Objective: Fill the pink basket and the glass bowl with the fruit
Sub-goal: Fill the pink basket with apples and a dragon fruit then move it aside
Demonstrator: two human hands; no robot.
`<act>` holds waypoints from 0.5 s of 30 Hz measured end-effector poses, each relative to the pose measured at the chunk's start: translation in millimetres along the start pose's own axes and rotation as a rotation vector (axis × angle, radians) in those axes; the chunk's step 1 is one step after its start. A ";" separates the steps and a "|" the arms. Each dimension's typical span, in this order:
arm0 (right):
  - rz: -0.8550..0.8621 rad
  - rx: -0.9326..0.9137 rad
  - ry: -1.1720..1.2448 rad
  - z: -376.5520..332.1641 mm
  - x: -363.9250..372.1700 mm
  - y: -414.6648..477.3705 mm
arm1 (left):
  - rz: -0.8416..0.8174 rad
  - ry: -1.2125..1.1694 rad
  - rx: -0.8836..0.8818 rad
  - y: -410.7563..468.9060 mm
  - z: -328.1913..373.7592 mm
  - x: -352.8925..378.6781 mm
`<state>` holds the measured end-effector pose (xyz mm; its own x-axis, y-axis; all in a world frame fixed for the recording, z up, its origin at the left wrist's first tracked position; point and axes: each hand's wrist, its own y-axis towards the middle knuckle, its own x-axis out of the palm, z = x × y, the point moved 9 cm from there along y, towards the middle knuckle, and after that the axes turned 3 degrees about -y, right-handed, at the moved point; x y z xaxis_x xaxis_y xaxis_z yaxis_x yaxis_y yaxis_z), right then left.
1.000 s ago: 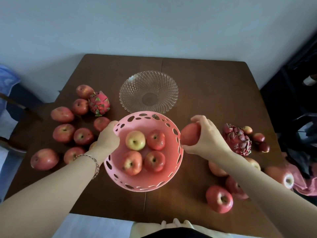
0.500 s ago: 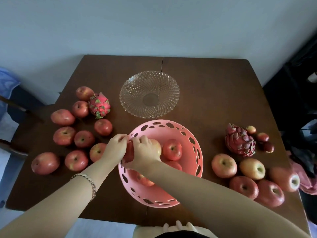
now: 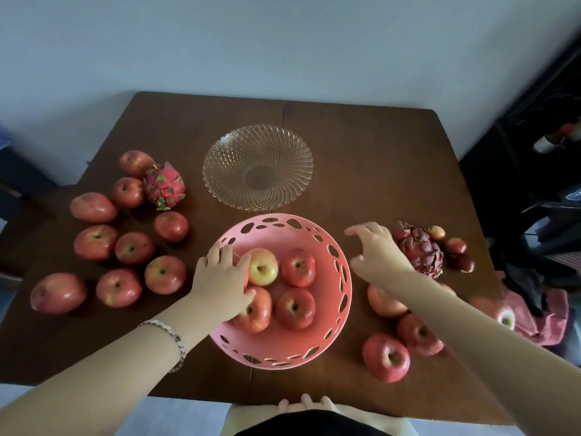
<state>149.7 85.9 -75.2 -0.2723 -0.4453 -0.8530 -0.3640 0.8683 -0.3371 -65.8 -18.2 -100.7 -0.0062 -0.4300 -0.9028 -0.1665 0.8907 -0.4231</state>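
The pink basket (image 3: 284, 352) stands on the table in front of me and holds several apples (image 3: 295, 308). My left hand (image 3: 221, 280) lies over its left rim, fingers curled inside and gripping it. My right hand (image 3: 374, 250) hovers open, fingers spread and holding nothing, between the basket and a dark dragon fruit (image 3: 419, 250). The glass bowl (image 3: 220, 184) stands behind the basket with nothing in it. Several apples (image 3: 132, 247) and a pink dragon fruit (image 3: 165, 185) lie to the left. More apples (image 3: 386, 357) lie under my right forearm.
Three small red fruits (image 3: 456, 246) sit beyond the dark dragon fruit. A red cloth (image 3: 548, 313) hangs at the table's right edge, with dark furniture (image 3: 534, 184) beyond it. A wall stands behind the brown table (image 3: 361, 146).
My right hand carried an apple into the basket, let it go and drew back to the right, empty. My left hand stayed at the basket's left rim.
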 end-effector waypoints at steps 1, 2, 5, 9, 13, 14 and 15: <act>-0.087 0.091 -0.081 21.4 7.9 -2.0 | -0.001 -0.004 -0.012 1.1 -0.4 1.3; -0.193 0.163 -0.173 39.2 19.5 -6.0 | 0.002 -0.022 -0.027 2.2 -2.3 2.6; -0.392 0.231 -0.336 68.8 57.5 -19.2 | 0.041 -0.142 -0.058 4.9 -6.7 3.4; -0.359 0.242 -0.439 81.2 72.1 -21.7 | 0.121 -0.282 -0.041 1.7 -12.1 -0.7; -0.322 0.264 -0.405 83.8 66.1 -24.0 | 0.198 -0.421 0.049 -6.5 -16.0 -1.8; -0.255 0.260 -0.374 79.0 56.3 -24.1 | 0.205 -0.453 0.062 -7.2 -17.6 -1.8; -0.157 0.252 -0.326 71.4 42.7 -23.6 | 0.206 -0.481 0.068 -7.0 -19.7 -1.7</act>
<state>210.3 62.0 -132.1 0.0793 -0.5186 -0.8513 -0.1390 0.8399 -0.5246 -84.0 -26.6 -94.7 0.4239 -0.1428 -0.8944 -0.1452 0.9640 -0.2228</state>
